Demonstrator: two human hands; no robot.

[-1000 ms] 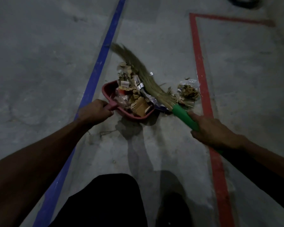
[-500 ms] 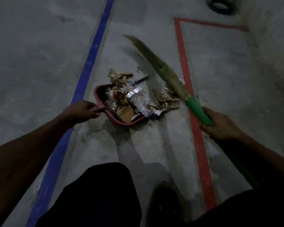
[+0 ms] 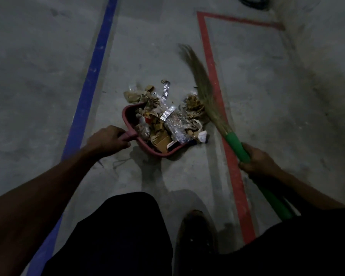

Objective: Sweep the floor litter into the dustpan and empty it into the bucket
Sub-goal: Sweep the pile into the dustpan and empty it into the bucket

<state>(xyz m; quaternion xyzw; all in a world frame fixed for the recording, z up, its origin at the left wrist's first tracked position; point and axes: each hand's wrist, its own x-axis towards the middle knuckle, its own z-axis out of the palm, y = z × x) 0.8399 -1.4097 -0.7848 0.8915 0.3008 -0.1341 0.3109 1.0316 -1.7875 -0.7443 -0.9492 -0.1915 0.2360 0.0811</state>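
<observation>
The light is dim over a grey concrete floor (image 3: 48, 76), stained and scuffed. A blue painted line (image 3: 97, 56) runs lengthwise across it; a red painted line (image 3: 211, 62) turns a corner farther right.

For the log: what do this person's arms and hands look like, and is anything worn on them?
Both forearms are bare, with no sleeves in view. The left hand and right hand wear no gloves. No watch, ring or band shows, though the dim light could hide small items.
</observation>
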